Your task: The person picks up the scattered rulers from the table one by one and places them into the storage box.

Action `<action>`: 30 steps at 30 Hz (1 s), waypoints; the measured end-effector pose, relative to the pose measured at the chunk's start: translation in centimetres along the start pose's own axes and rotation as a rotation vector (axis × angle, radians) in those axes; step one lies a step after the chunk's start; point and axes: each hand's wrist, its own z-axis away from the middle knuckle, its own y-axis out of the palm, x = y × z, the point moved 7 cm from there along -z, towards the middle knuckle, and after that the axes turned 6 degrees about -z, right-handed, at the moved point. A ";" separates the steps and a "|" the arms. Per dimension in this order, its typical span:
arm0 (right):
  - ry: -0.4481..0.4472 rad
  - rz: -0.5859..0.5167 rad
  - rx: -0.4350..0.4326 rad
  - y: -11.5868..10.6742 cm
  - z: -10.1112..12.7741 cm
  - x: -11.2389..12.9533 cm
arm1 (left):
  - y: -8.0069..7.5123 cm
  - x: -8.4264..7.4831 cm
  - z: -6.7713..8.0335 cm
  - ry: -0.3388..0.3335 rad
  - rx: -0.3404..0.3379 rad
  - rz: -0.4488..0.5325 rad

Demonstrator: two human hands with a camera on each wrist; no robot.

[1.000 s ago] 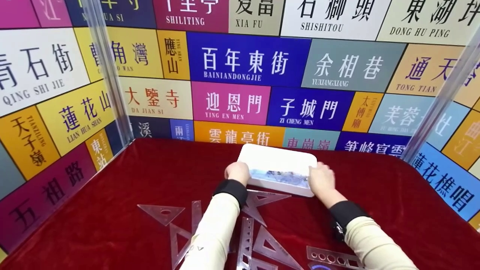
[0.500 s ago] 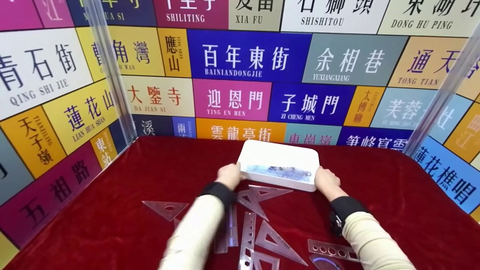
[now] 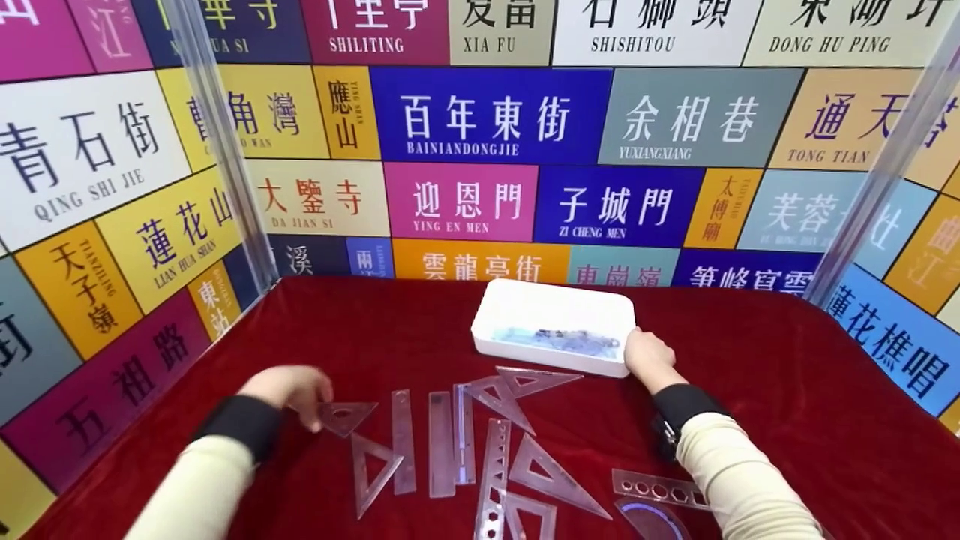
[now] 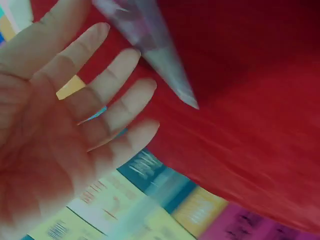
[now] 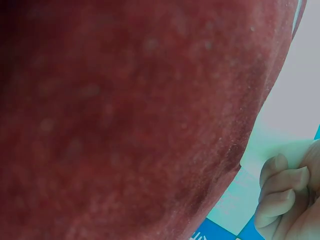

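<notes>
Tray, white plastic with rounded corners and a low wall, sits at the far middle of our red velvet cloth, with bluish clear pieces lying inside. Our right hand grips its near right corner, fingers curled on the rim. Our left hand is spread and relaxed, holding nothing, fingertips just at a small clear triangle. More clear flat rulers lie nearby.

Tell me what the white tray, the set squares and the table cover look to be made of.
White tray: likely plastic, smooth matte, rounded moulded corners. Set squares: clear, glossy, probably acrylic; the red shows through. Table cover: red cloth, velvet-like, with soft sheen and shading.
</notes>
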 end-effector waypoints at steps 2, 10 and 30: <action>0.004 -0.009 -0.005 -0.1 0.0 -0.1 | 0.5 1.1 0.9 0.015 -0.049 0.019; 0.013 -0.038 0.006 -0.3 0.0 -0.2 | 1.7 2.5 2.1 0.037 -0.228 0.054; 0.001 -0.054 0.000 -0.3 0.3 -0.2 | -0.1 -0.6 -0.8 0.122 -0.028 0.596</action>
